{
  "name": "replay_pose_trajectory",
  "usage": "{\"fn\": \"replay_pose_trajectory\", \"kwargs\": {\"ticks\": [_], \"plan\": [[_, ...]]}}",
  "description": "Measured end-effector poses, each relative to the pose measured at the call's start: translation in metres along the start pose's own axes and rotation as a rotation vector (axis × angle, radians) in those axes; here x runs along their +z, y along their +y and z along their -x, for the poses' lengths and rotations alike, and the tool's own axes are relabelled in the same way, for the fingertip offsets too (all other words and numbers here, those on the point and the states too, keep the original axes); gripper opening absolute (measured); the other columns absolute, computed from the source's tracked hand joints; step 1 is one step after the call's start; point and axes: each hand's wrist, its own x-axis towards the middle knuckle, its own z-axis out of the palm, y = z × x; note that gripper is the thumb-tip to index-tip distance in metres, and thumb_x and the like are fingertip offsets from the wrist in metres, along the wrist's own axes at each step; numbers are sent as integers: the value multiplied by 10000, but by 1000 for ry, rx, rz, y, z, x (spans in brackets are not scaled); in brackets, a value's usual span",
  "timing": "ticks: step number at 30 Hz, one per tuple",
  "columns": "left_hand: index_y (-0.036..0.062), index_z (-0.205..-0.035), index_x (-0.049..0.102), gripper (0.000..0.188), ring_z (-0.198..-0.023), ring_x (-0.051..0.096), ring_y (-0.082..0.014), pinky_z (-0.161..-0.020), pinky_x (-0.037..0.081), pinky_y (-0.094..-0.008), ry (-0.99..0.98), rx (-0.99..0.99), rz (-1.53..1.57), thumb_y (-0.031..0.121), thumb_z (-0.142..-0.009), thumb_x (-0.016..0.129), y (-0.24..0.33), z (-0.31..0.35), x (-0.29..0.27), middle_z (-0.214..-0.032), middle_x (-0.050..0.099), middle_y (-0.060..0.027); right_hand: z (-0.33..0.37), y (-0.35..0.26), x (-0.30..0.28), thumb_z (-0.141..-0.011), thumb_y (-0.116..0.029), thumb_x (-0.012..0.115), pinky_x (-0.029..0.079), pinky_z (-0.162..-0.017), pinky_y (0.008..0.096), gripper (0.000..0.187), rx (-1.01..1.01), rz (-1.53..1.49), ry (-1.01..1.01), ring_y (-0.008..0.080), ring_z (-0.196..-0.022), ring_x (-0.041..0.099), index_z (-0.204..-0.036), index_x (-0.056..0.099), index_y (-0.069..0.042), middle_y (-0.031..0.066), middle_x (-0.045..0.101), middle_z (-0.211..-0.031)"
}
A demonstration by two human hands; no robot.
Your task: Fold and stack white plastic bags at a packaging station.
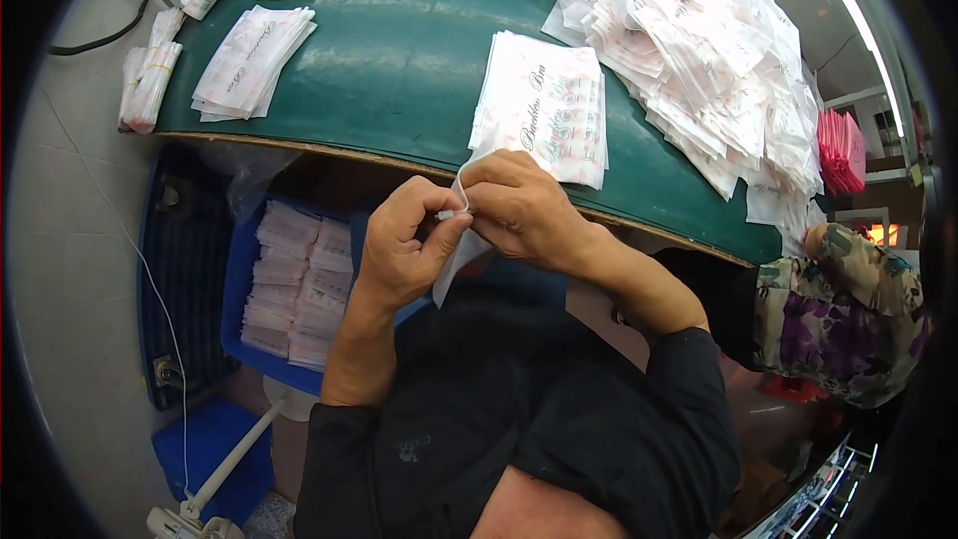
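Just off the table's near edge, my two hands meet on a thin white plastic pouch point(448, 279). Thumb and fingers of my left hand point(399, 240) pinch its upper edge. My right hand point(524, 208) is closed on the same edge, close beside the left fingertips. The pouch hangs down below my fingers, seen nearly edge-on, and its far side is hidden. Right behind my right hand, a stack of white printed pouches point(539, 105) lies on the green table point(399, 60).
A large heap of loose pouches point(699, 50) covers the table's right side. Another small stack point(254, 60) and banded bundles point(160, 70) sit at the left. Below stands a blue bin point(236, 309) full of pouches. A person's patterned sleeve point(843, 329) is at the right, by pink packs point(841, 152).
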Motion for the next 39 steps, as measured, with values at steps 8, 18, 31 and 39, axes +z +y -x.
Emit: {"fn": "replay_pose_trajectory", "kwargs": {"ticks": [8,18,31,39], "plan": [[22,-948,679,136,-701,580,-194,-610,464,-310,-155,175,-139,38,-880,796,2,0,-52,-831,630,-71,0,28,19,-866,-178,684,568,-696,499,177,151,246,-840,413,-773,721,-1000,728,-72,209,722,-802],[30,-1364,624,758,-1091,623,-185,-941,466,-325,-59,-68,26,498,-819,866,-3,4,-102,-1208,689,-79,-22,-1,-5,-948,-76,594,531,-916,432,289,173,-356,-473,420,-1095,648,-1229,655,-43,272,670,-1128],[-29,-1172,714,303,-1027,706,-196,-927,561,-336,-35,-466,330,163,-943,765,-65,58,-18,-1130,754,-108,-50,9,-23,-838,-64,621,316,-1246,516,878,473,-1488,95,405,-1527,359,-1645,279,-10,248,379,-1641],[-26,-1191,682,255,-1097,684,-193,-941,551,-353,-210,-413,250,90,-964,694,-45,37,-2,-1144,725,-94,-40,2,12,-829,-104,636,209,-1285,478,884,469,-1807,49,342,-1563,298,-1627,285,45,217,323,-1681]]}}
